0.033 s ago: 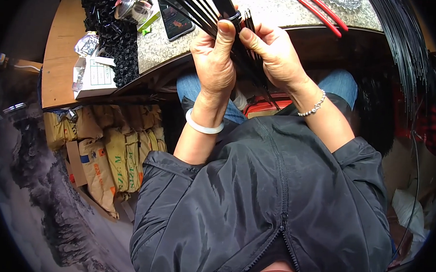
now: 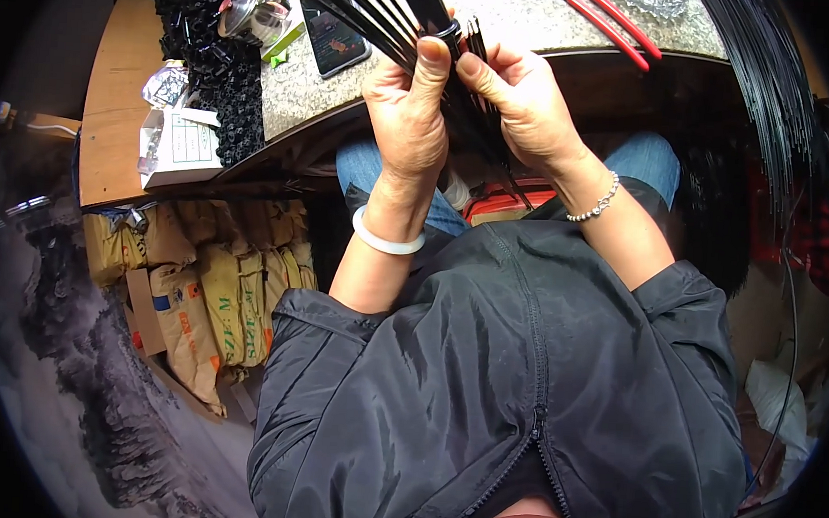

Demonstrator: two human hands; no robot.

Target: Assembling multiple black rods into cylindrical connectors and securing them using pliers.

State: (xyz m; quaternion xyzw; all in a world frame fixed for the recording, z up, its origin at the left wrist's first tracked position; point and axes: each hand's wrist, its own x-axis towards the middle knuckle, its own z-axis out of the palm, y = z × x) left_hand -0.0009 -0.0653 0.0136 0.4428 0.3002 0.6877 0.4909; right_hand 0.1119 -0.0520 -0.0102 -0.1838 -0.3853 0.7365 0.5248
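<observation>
Above the table's near edge, both hands meet around a black cylindrical part with a ringed lower end. My left hand is closed, thumb pressed near that lower end. Thin black rods, some with yellow marks, fan up and left from its grip. My right hand is closed too, its thumb tip against the cylinder's bottom. Beside that thumb stand several thin black rods with shiny tips. Dark rod ends hang below the hands, above my lap. The fingers behind are mostly hidden, so which hand bears the cylinder's weight is unclear.
A phone lies on the speckled tabletop, beside a heap of small black parts. Red-handled pliers lie at the back right. A bundle of black strands overhangs the right edge. Left are a white box and yellow sacks.
The cylinder and the fanned rods have shifted very slightly to the right in my hands. Both hands keep their grip and place.
</observation>
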